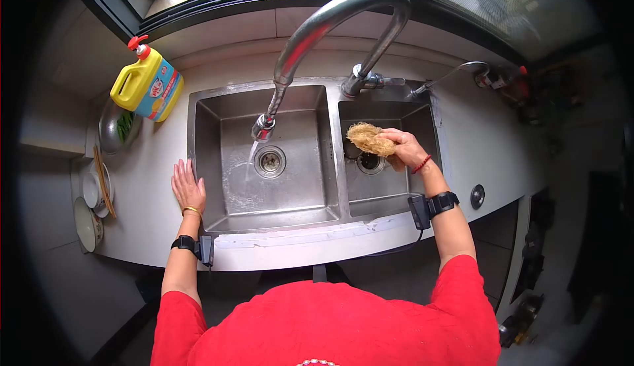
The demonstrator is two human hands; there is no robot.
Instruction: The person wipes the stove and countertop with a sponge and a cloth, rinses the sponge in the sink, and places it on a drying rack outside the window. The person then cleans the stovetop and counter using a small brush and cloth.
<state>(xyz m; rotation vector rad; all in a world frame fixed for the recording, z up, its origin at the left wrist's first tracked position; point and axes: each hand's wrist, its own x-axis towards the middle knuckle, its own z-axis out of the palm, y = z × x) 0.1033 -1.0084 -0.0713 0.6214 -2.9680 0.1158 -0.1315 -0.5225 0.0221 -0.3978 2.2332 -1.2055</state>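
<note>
Over the smaller right basin [380, 205] of the steel sink, my right hand [406, 147] is closed on a tan, fibrous loofah [371, 140]. The loofah partly covers the view of that basin's drain [370, 163]. My left hand [188, 186] lies flat with fingers stretched on the counter, by the left rim of the larger basin [277, 219], and holds nothing. Water runs from the tall curved faucet [263, 128] into the larger basin, beside its drain [270, 162].
A yellow detergent jug [148, 83] with a red pump stands at the back left. A metal bowl [113, 135] with something green sits beside it. White bowls [89, 224] and chopsticks [104, 181] lie at the left. A round drain stopper [477, 196] rests on the right counter.
</note>
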